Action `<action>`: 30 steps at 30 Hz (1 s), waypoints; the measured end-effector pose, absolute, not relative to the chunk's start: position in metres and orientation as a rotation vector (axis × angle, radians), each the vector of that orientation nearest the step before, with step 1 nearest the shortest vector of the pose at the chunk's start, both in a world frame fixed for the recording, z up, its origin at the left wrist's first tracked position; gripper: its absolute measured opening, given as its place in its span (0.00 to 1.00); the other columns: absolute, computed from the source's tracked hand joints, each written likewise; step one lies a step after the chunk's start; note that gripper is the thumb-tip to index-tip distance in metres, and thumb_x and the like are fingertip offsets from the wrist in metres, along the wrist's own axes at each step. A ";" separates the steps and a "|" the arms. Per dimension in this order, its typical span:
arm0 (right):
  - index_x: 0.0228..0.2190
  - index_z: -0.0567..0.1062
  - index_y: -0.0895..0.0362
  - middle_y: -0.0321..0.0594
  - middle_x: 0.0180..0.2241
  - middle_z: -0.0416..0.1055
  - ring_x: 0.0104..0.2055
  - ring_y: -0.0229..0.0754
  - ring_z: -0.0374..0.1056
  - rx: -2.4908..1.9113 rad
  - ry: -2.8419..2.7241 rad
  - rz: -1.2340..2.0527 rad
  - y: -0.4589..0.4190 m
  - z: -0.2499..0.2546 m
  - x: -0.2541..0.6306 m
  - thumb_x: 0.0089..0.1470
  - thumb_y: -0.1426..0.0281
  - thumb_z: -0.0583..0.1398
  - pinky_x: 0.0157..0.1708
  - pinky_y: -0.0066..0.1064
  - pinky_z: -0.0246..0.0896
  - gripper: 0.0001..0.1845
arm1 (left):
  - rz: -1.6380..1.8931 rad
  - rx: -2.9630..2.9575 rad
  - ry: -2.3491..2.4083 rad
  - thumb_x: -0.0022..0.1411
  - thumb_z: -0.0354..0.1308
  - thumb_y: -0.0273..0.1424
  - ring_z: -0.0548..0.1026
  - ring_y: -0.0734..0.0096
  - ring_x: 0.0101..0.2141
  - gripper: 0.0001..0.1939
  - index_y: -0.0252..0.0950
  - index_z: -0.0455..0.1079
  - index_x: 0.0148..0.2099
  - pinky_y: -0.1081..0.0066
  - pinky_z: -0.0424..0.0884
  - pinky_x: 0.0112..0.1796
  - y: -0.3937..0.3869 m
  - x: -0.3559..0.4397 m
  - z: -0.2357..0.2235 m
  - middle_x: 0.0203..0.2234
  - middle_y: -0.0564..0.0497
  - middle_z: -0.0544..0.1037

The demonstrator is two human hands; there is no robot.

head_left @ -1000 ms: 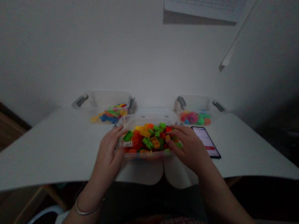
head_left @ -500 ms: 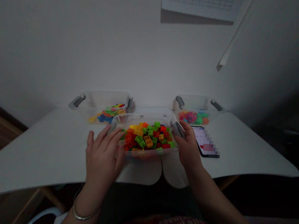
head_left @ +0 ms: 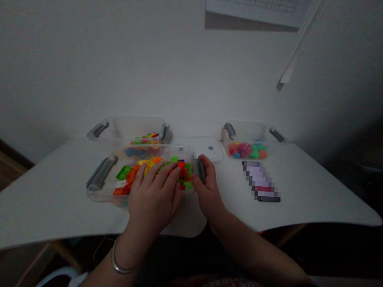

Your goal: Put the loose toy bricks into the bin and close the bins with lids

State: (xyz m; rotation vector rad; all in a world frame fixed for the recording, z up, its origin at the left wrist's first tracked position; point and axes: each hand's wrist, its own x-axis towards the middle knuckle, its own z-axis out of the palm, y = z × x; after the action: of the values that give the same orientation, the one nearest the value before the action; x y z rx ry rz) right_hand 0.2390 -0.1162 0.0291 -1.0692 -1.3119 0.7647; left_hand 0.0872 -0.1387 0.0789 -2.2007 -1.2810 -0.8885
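A clear plastic box (head_left: 104, 195) with grey clip handles stands at the front of the table, filled with colourful toy building bricks (head_left: 128, 176). My right hand (head_left: 209, 190) grips its right end, thumb inside the rim and fingers around the grey clip. Over the bricks lies my left hand (head_left: 155, 198), palm down with fingers stretched out, hiding part of the heap. Its fingertips appear to touch the top bricks, and I see nothing held in it.
Behind, on the left, is another clear box (head_left: 137, 124) of colourful pieces. A box (head_left: 245, 129) with round colourful pieces stands back right. A white lid (head_left: 207, 149) lies between them. The phone (head_left: 264, 183) rests on the white table (head_left: 312, 191), right of my right hand.
The box of bricks has moved left along with my right hand. My left hand has gone from the box's left end to over the bricks.
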 end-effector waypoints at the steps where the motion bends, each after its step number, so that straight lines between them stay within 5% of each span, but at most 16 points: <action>1: 0.64 0.54 0.54 0.50 0.67 0.54 0.70 0.47 0.51 -1.062 -1.325 0.762 -0.114 0.028 0.237 0.60 0.61 0.54 0.69 0.46 0.48 0.34 | -0.874 -2.188 -1.322 0.64 0.51 0.30 0.75 0.45 0.53 0.18 0.35 0.75 0.53 0.40 0.63 0.57 -0.138 0.088 0.079 0.50 0.41 0.81; 5: 0.66 0.49 0.55 0.53 0.66 0.55 0.70 0.48 0.52 -1.010 -1.398 0.772 -0.107 0.025 0.235 0.59 0.59 0.57 0.68 0.46 0.50 0.39 | -0.831 -2.152 -1.442 0.64 0.50 0.31 0.76 0.43 0.52 0.19 0.34 0.77 0.52 0.41 0.66 0.55 -0.136 0.085 0.080 0.51 0.39 0.80; 9: 0.67 0.45 0.50 0.52 0.65 0.58 0.67 0.48 0.56 -0.988 -1.460 0.867 -0.099 0.027 0.239 0.58 0.59 0.59 0.52 0.41 0.70 0.43 | -0.823 -2.124 -1.520 0.63 0.51 0.31 0.75 0.42 0.53 0.19 0.34 0.77 0.52 0.41 0.65 0.56 -0.135 0.079 0.082 0.51 0.38 0.80; 14: 0.57 0.67 0.52 0.49 0.57 0.70 0.54 0.46 0.70 -1.014 -1.596 0.794 -0.072 0.037 0.277 0.63 0.59 0.52 0.40 0.36 0.73 0.23 | -0.806 -2.152 -1.555 0.61 0.50 0.29 0.77 0.44 0.49 0.22 0.34 0.76 0.54 0.44 0.67 0.54 -0.131 0.072 0.082 0.50 0.39 0.80; 16: 0.48 0.75 0.55 0.49 0.52 0.74 0.54 0.46 0.70 -1.145 -1.711 0.503 -0.057 0.039 0.301 0.63 0.62 0.52 0.44 0.38 0.71 0.18 | -0.794 -2.173 -1.533 0.61 0.50 0.29 0.78 0.46 0.49 0.22 0.34 0.76 0.54 0.46 0.68 0.54 -0.129 0.069 0.080 0.50 0.40 0.81; 20: 0.45 0.78 0.57 0.47 0.50 0.77 0.54 0.47 0.69 -1.595 -1.997 -0.010 -0.032 0.026 0.339 0.60 0.71 0.56 0.57 0.42 0.60 0.14 | -0.771 -2.186 -1.493 0.61 0.50 0.29 0.78 0.47 0.47 0.22 0.35 0.76 0.54 0.47 0.69 0.52 -0.127 0.065 0.079 0.48 0.41 0.81; 30: 0.41 0.81 0.60 0.50 0.45 0.78 0.49 0.49 0.68 -1.738 -2.033 -0.136 -0.019 -0.006 0.354 0.62 0.74 0.54 0.52 0.39 0.60 0.14 | -0.745 -2.191 -1.477 0.61 0.49 0.28 0.79 0.50 0.45 0.23 0.35 0.76 0.55 0.51 0.71 0.49 -0.127 0.067 0.083 0.45 0.42 0.83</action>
State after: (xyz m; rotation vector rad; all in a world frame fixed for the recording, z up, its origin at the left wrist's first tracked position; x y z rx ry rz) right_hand 0.3537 -0.0189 -0.0057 -1.7384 -2.0330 -0.1358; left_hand 0.0670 -0.1275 0.0831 -2.1914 -1.4765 -0.7447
